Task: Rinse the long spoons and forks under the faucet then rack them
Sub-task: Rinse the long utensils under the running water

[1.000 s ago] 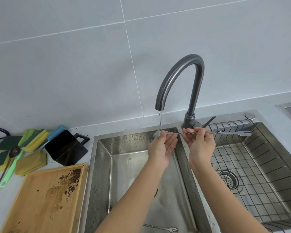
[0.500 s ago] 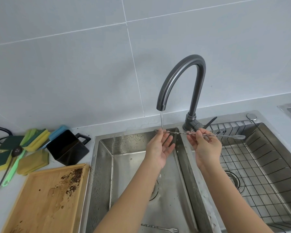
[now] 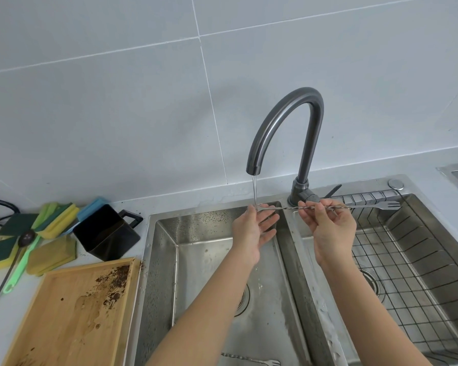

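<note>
The right hand (image 3: 331, 228) pinches the twisted stem of a long fork (image 3: 354, 206), held level over the sink divider, its far end in the faucet (image 3: 283, 122) stream. The left hand (image 3: 254, 228) lies open beneath that end. The fork looks light, stiff and wet-slick; mid-stem, on the twist, seems the surest hold.
</note>
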